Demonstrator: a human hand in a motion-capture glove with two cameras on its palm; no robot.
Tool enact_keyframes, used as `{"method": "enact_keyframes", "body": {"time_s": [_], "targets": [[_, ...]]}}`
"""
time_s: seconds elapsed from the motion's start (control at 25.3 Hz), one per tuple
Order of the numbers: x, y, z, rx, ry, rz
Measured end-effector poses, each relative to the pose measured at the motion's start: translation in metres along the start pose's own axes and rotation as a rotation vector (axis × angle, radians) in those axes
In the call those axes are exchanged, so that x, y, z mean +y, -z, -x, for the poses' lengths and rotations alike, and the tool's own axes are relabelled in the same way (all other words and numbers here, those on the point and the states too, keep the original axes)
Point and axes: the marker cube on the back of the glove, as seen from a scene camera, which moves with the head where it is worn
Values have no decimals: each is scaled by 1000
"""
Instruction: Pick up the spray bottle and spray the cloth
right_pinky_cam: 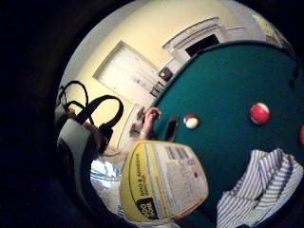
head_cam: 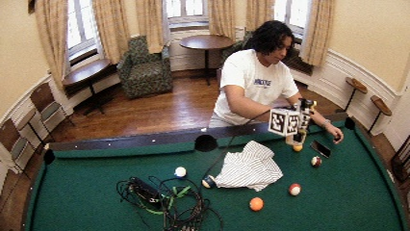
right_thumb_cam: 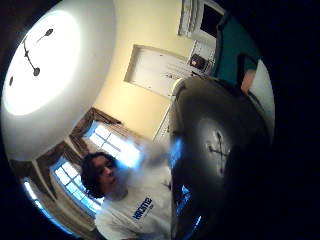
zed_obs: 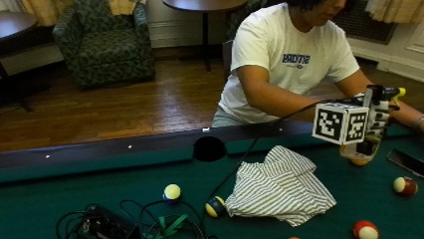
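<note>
A striped white and grey cloth (zed_obs: 281,186) lies crumpled on the green felt of the pool table (zed_obs: 79,194). My gloved right hand (zed_obs: 379,119) grips the spray bottle (zed_obs: 366,144) and holds it upright just above the felt, to the right of the cloth near the person's rail. The bottle's yellow nozzle (zed_obs: 395,91) shows at the top. In the little finger side palm view the bottle's yellow label (right_pinky_cam: 161,183) is close to the palm, with the cloth (right_pinky_cam: 261,185) beyond it. The bottle (right_thumb_cam: 220,140) fills the thumb side palm view.
An orange ball (zed_obs: 358,161) sits below the bottle. A phone (zed_obs: 405,161) and the person's bare hand (head_cam: 334,136) lie to the right. Other balls (zed_obs: 405,185) (zed_obs: 365,230) (zed_obs: 214,206) (zed_obs: 171,191) ring the cloth. Cables (zed_obs: 126,221) are piled at front left. A side pocket (zed_obs: 209,148) sits in the rail.
</note>
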Motion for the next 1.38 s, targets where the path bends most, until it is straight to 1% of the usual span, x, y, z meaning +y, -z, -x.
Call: {"method": "enact_keyframes", "body": {"time_s": [0.28, 0.47, 0.75, 1.07, 1.38], "targets": [[-1, -49, -62, 18, -68, -59], [1, -64, -89, 46, -73, -92], [3, -72, -101, 87, -51, -118], [-13, -74, -111, 83, -91, -197], [-26, -78, -116, 93, -102, -213]]}}
